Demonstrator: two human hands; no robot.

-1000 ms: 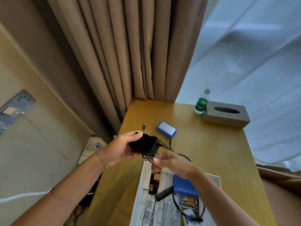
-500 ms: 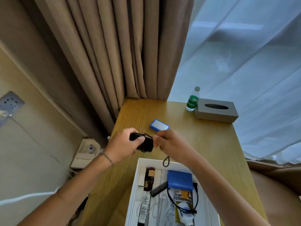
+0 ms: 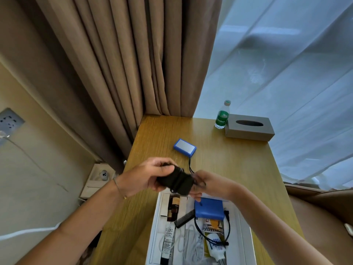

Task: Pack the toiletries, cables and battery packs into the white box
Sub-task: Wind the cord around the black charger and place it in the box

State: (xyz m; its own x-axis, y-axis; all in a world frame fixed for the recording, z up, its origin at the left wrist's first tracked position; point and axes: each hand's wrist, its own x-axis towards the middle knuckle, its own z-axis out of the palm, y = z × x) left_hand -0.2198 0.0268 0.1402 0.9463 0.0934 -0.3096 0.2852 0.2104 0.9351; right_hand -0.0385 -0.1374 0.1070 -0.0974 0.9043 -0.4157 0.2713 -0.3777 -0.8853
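Note:
My left hand (image 3: 150, 175) grips a black power adapter (image 3: 176, 181) with its cable wound around it, just above the far end of the white box (image 3: 154, 226). My right hand (image 3: 212, 185) pinches the cable at the adapter's right side. Inside the box lie a blue battery pack (image 3: 210, 208), a black comb (image 3: 184, 219), a brown bottle (image 3: 173, 208), tubes, a white cable and a black cable. A second blue battery pack (image 3: 185, 146) with a white face rests on the wooden table (image 3: 238, 169) beyond my hands, its thin black lead trailing toward them.
A green-labelled water bottle (image 3: 222, 117) and a grey tissue box (image 3: 249, 127) stand at the table's far right corner. Brown curtains (image 3: 133, 64) hang behind the table. A wall socket (image 3: 10, 119) and a floor outlet (image 3: 101, 176) are at left.
Both hands with the adapter have stayed over the box's far end. The loose cable that hung below the adapter a second ago is now wound up around it.

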